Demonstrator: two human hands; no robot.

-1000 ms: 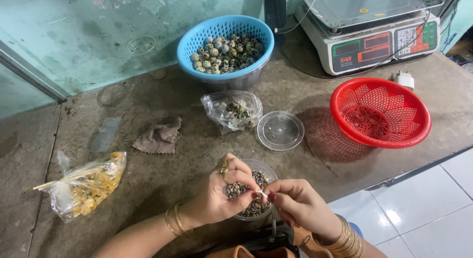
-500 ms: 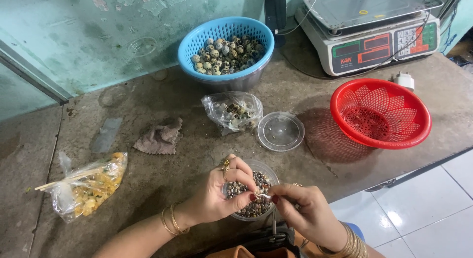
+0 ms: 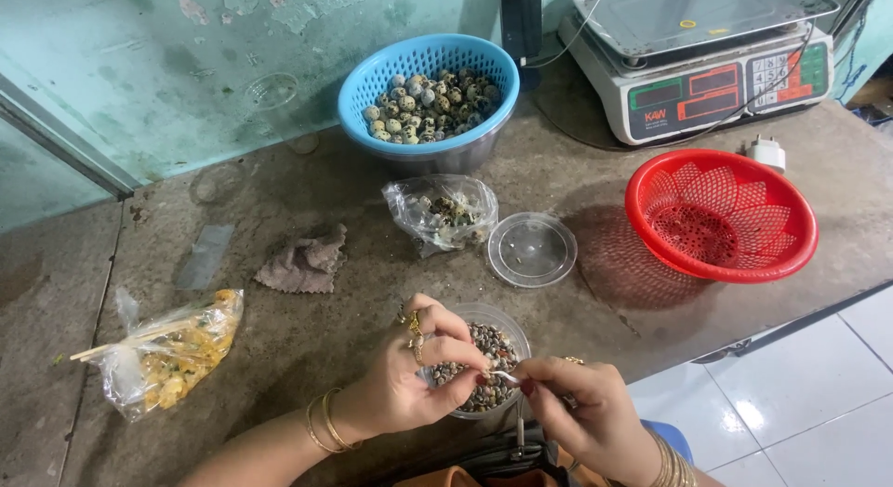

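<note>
- A worn grey concrete counter (image 3: 307, 343) fills most of the view, stained and pitted, with a long crack running down its left part.
- Behind it rises a pale green wall (image 3: 186, 68) with flaking paint; a white tiled floor (image 3: 800, 394) shows at the lower right past the counter's edge.
- A digital weighing scale (image 3: 698, 54) with a steel pan sits at the back right, its cable trailing across the counter, and a small white plug (image 3: 768, 153) lies just in front of it.
- An empty red plastic basket (image 3: 721, 215) stands near the right edge.
- A blue plastic basket (image 3: 430, 92), set in a metal bowl, holds speckled eggs at the back centre.
- A clear bag with yellow food (image 3: 167, 352) and wooden sticks lies at the left.
- A crumpled clear bag of shells (image 3: 442, 213) lies at the centre, a clear round lid (image 3: 532, 249) just beside it.
- A grey rag (image 3: 302, 264) lies left of the centre.
- A clear plastic cup of small dark shells (image 3: 484, 357) sits at the near edge, between the hands.
- The left hand (image 3: 414, 375), ringed and bangled, curls over the cup's rim, its fingers closed on something small that cannot be made out.
- The right hand (image 3: 586, 413) pinches a thin metal pick (image 3: 507, 377), its tip meeting the left fingertips above the cup.
</note>
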